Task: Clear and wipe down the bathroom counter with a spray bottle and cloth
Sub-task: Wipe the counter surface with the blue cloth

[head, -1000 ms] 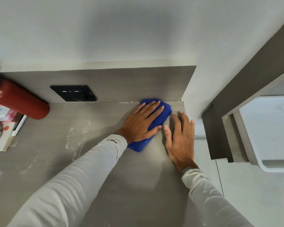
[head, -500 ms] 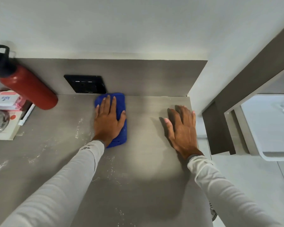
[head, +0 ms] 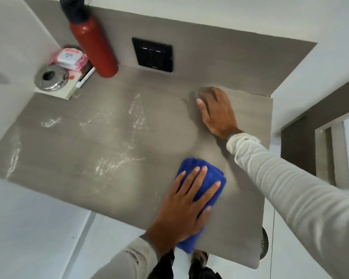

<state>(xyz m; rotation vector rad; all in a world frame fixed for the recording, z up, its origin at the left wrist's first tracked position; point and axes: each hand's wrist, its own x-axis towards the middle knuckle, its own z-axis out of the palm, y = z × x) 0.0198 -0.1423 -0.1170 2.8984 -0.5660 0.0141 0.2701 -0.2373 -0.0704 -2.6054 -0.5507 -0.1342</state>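
Observation:
A folded blue cloth lies on the grey counter near its front edge. My left hand presses flat on the cloth with straight fingers, and the cloth's near end hangs past the edge. My right hand rests flat on the counter toward the back right, fingers pointing at the backsplash. White streaks of residue cross the left and middle of the counter. No spray bottle is in view.
A red bottle with a black cap stands at the back left. Beside it sit a pink wipes pack, a round metal lid on a white box and a white pen. A black switch panel is on the backsplash.
My left hand has dragged the cloth from the back of the counter, by the switch panel, to the front edge. The right hand stays planted. The view has tilted to show the whole counter.

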